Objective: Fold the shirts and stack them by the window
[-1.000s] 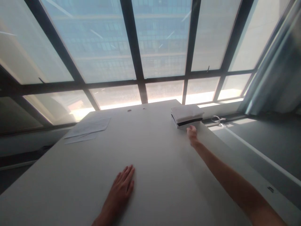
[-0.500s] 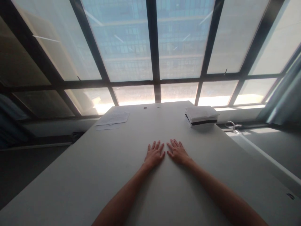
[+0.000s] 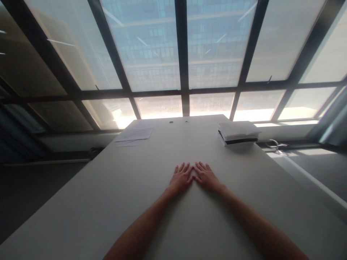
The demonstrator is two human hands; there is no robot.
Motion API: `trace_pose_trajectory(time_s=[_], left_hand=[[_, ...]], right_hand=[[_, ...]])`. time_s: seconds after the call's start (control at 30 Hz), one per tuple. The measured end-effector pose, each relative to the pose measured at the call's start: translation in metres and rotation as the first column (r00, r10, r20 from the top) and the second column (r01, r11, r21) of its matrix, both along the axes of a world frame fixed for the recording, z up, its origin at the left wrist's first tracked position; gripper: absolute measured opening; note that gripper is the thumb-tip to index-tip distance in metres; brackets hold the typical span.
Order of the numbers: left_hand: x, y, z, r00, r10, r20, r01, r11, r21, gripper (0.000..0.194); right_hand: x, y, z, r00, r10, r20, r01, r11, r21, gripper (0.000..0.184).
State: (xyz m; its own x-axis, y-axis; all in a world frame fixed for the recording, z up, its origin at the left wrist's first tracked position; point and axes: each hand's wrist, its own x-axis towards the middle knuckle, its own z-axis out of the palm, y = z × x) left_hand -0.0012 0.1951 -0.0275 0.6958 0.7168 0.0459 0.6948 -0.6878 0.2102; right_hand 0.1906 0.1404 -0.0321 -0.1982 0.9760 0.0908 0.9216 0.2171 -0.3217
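Palm down on the white table (image 3: pixel 130 180) lies my left hand (image 3: pixel 181 178), its fingers stretched forward and holding nothing. Beside it my right hand (image 3: pixel 206 177) rests flat in the same way, also holding nothing. The two hands angle toward each other, and their thumbs and index fingertips meet or nearly meet, with a small patch of table showing between them. Both forearms reach in from the bottom of the view.
Several loose paper sheets (image 3: pixel 135 134) lie at the table's far left. A thick stack of papers (image 3: pixel 238 130) sits at the far right edge. Beyond it is a pale ring-shaped object (image 3: pixel 271 143). Large windows with dark frames (image 3: pixel 184 54) stand behind the table.
My hands have moved closer together, so the gap between their thumbs and index fingers has closed or nearly closed. The whole view has shifted slightly, with the papers and windows appearing further right.
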Motion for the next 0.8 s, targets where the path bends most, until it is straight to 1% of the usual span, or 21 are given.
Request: trace_pose_trajectory(time_s=[0.27,0.43,0.63,0.73,0.8], left_hand=[[-0.002,0.001,0.000,1.000,-0.013,0.010,0.013,1.000,0.000,0.056],[-0.002,0.003,-0.002,1.000,-0.013,0.002,0.013,1.000,0.023,0.055],[-0.003,0.003,0.001,1.000,-0.002,0.008,0.002,1.000,0.029,0.053],[-0.004,0.004,0.000,0.999,-0.009,0.035,0.009,1.000,0.026,0.051],[-0.005,0.006,-0.001,0.996,-0.028,0.083,0.026,0.999,0.032,0.050]], right_hand=[[-0.001,-0.004,0.008,0.999,0.008,-0.040,-0.008,1.000,-0.002,0.062],[-0.001,-0.005,0.009,0.998,0.012,-0.058,-0.011,1.000,0.012,0.061],[-0.001,-0.007,0.013,0.997,0.011,-0.083,-0.009,1.000,0.023,0.057],[-0.001,-0.015,0.014,0.994,0.001,-0.106,0.004,0.999,0.047,0.054],[0.004,-0.030,0.016,0.991,0.003,-0.132,0.002,0.999,0.039,0.052]])
